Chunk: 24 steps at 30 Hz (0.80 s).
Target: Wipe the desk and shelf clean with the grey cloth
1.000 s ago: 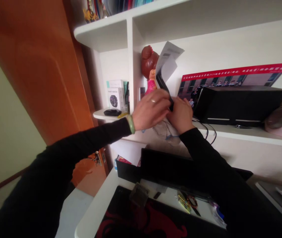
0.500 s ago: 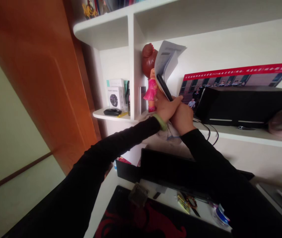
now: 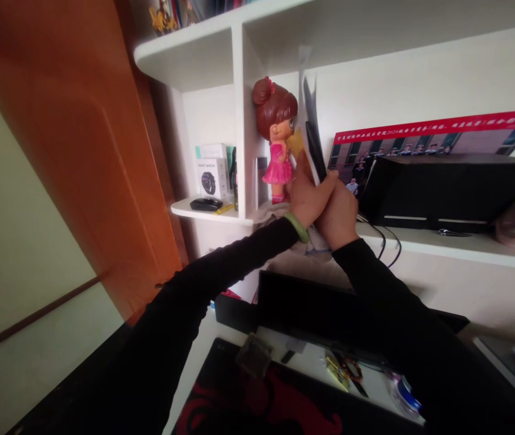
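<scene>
Left hand [image 3: 309,196] and right hand [image 3: 339,214] are together, clamped on the lower end of a thin, flat black piece [image 3: 314,142] that stands nearly upright, seen almost edge-on. Pale paper sheets [image 3: 305,66] rise along it, blurred at the top, and a small yellow piece [image 3: 296,144] shows just beside it. A green bangle [image 3: 296,228] circles the left wrist, and black sleeves [image 3: 230,257] cover both arms.

Just left of the hands, a doll in a pink dress [image 3: 275,133] stands on a white shelf [image 3: 212,212]. Farther along the shelf are a smart watch box [image 3: 212,178] and a black oblong object [image 3: 205,204]. To the right, a black box [image 3: 448,187] sits on the shelf in front of a photo poster with a red banner [image 3: 439,130], and dark cables [image 3: 388,241] hang over the shelf edge. Lower down, the white tabletop [image 3: 198,356] carries a black-and-red desk mat [image 3: 257,399]. An orange wooden panel [image 3: 80,151] runs along the left.
</scene>
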Available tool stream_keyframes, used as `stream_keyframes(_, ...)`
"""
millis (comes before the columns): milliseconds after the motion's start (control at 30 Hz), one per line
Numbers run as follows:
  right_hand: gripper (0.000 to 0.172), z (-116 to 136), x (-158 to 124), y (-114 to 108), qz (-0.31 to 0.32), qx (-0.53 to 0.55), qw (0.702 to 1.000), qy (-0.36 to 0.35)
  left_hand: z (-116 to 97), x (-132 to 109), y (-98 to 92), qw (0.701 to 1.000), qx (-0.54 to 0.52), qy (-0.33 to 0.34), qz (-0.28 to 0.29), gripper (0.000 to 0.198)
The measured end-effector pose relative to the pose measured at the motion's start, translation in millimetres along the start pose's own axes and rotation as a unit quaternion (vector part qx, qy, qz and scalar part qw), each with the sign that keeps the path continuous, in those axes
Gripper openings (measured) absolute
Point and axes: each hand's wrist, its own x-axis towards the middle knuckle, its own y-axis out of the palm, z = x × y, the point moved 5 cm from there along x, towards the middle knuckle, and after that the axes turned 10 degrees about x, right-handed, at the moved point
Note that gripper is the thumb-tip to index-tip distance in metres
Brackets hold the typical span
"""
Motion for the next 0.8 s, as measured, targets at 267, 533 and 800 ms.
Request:
stream_keyframes(267,0.058,-8.3,-1.2,-2.7,-0.038,0.021,0.999,-0.004,-12.7,2.1,4.5,0.996,-0.005,0.082,0.032,0.053)
stream_keyframes(533,0.061,-32.9,11.4,0.6,-0.088,0.048,0.995,-0.009,-7.7,36.0,-5.4,0.956,-0.009,0.133,0.261,0.036)
stream_keyframes(800,0.06,-38.6,16.0,2.8,-0.089,0.041,0.995,-0.026,4.1,36.7,-16.8,0.94,-0.065,0.058,0.329,0.048)
